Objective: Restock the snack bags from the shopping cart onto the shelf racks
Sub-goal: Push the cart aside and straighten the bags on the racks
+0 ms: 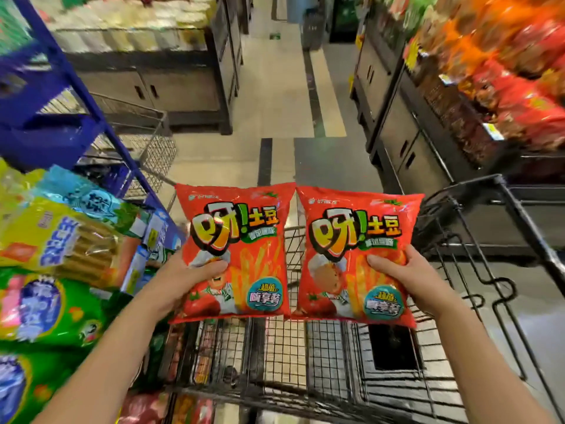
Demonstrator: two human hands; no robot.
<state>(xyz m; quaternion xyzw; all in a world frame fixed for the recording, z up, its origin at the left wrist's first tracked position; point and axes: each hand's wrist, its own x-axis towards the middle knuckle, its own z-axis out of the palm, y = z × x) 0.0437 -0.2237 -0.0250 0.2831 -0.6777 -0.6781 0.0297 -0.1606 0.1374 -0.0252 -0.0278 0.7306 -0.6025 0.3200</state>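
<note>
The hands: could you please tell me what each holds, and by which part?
The left hand grips the left bag by its lower left edge; the right hand grips the right bag by its lower right edge.

Both arms extended forward, bare. Left forearm [107, 362] enters from lower left, right forearm [489, 362] from lower right, converging slightly. Left hand [189, 276] grips left bag [235, 237] at its outer lower edge, left thumb [211, 266] across the front, fingers hidden behind. Right hand [406, 276] grips right bag [351, 237] the same way, right thumb [382, 261] on the front. Hands level, well apart.
</note>
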